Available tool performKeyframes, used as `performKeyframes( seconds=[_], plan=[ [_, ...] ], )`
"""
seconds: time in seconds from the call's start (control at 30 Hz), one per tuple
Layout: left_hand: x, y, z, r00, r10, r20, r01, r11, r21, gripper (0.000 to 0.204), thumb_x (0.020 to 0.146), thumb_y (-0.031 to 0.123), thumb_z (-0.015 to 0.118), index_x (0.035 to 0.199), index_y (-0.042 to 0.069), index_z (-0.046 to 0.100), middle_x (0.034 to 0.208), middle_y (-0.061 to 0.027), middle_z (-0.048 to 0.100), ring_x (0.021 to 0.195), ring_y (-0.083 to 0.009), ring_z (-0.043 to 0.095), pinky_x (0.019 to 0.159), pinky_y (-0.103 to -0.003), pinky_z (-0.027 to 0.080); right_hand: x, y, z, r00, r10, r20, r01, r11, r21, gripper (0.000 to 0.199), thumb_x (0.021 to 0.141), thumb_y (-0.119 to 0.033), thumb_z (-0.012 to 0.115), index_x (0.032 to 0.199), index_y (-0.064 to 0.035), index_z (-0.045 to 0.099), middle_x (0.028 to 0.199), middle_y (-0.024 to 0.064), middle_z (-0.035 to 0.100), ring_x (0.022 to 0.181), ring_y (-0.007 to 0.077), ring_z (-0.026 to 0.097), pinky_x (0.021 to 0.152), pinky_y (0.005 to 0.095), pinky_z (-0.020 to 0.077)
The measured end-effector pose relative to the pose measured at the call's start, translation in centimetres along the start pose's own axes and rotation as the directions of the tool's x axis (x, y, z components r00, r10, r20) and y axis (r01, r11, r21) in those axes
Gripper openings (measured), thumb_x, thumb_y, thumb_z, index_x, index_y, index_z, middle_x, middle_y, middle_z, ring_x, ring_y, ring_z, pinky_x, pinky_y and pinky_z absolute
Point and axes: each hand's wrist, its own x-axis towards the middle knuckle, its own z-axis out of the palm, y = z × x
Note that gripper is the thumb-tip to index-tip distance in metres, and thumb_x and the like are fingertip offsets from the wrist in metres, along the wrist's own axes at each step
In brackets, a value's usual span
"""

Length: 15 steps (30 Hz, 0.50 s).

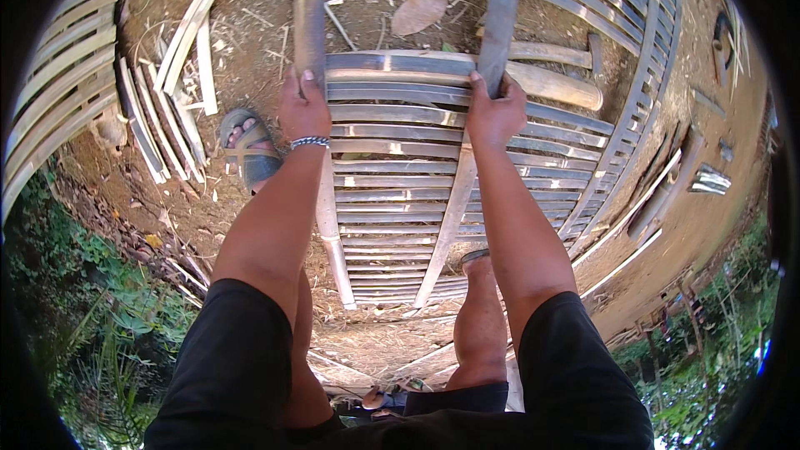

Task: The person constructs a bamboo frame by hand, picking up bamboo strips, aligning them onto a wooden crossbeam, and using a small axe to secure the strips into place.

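My left hand (302,107), with a beaded bracelet at the wrist, grips the left upright pole (309,17) of a bamboo lattice panel (400,175). My right hand (494,110) is closed round the right upright pole (501,17) of the same panel. Several flat horizontal bamboo slats are fixed across the two poles, running from hand level down toward my legs. My sandalled left foot (247,146) stands on the dirt left of the panel. My right foot (475,260) shows behind the lower slats.
More slatted bamboo panels lie on the ground at the top right (633,50) and far left (58,75). Loose split bamboo strips (187,42) are heaped at the upper left. A thick bamboo piece (554,83) lies behind the panel. Green plants border the dirt.
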Motion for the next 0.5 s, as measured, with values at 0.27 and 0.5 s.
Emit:
performKeyframes(
  seconds=[0.27,0.5],
  plan=[
    [-0.3,0.9,-0.9,0.989,-0.136,0.060,0.146,0.963,-0.228,0.043,0.097,0.028,0.058,0.127,-0.003,0.062,0.108,-0.0272,0.068,0.101,-0.0384,0.067,0.090,-0.041,0.050,-0.2,0.2,0.6,0.999,-0.008,-0.033,0.009,1.000,0.023,0.054,0.078,-0.038,0.081,0.118,-0.0037,0.066,0.112,0.0135,0.064,0.107,0.0311,0.061,0.096,0.0440,0.0421],
    [-1.0,0.2,-1.3,0.986,-0.122,0.110,0.141,0.973,-0.183,0.044,0.098,0.028,0.057,0.129,-0.002,0.060,0.116,-0.0286,0.065,0.109,-0.0393,0.065,0.094,-0.040,0.049,-0.8,0.4,0.2,0.999,-0.027,-0.042,0.028,1.000,0.005,0.052,0.077,-0.034,0.082,0.114,-0.0015,0.067,0.105,0.0152,0.065,0.102,0.0328,0.062,0.092,0.0431,0.0463]
  ],
)
